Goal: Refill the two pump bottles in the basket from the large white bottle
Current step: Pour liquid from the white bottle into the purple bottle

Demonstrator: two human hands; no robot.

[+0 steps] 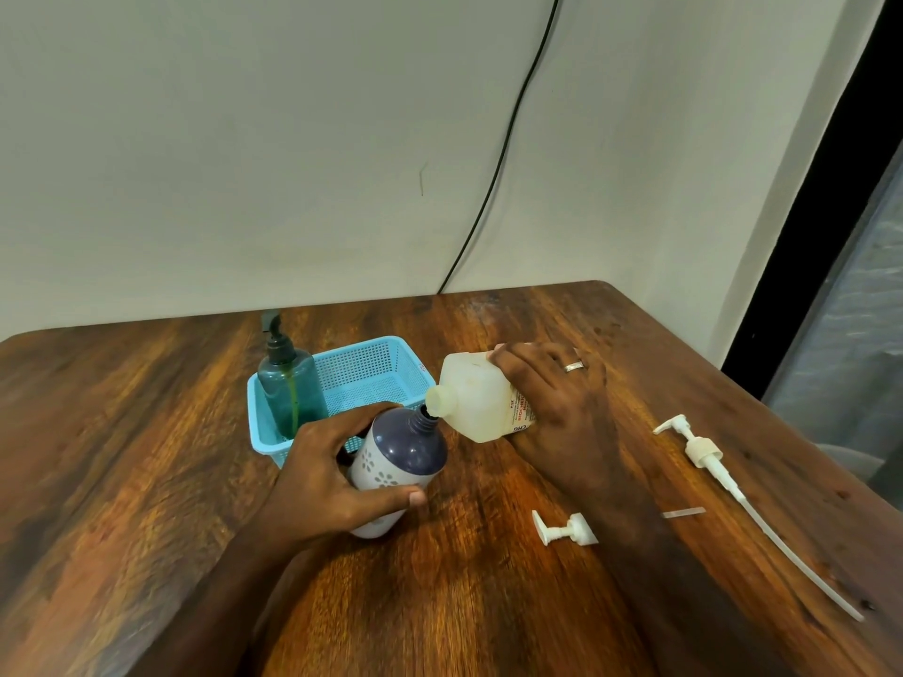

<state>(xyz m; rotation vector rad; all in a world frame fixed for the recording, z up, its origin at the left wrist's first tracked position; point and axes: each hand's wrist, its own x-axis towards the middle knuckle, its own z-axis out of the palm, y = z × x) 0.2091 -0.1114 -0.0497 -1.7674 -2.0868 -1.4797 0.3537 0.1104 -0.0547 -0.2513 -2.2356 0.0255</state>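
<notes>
My left hand (337, 486) grips a purple and white pump bottle (405, 456) with its pump off, tilted so the open neck points up and right. My right hand (562, 398) holds the large white bottle (476, 400) tipped on its side, its open mouth touching the purple bottle's neck. A teal pump bottle (290, 388) with a dark pump stands upright in the left end of the light blue basket (386, 366).
A small white pump head (564, 528) lies on the wooden table (488, 603) near my right forearm. A larger white pump with a long tube (718, 471) lies at the right. A black cable (508, 139) hangs down the wall behind.
</notes>
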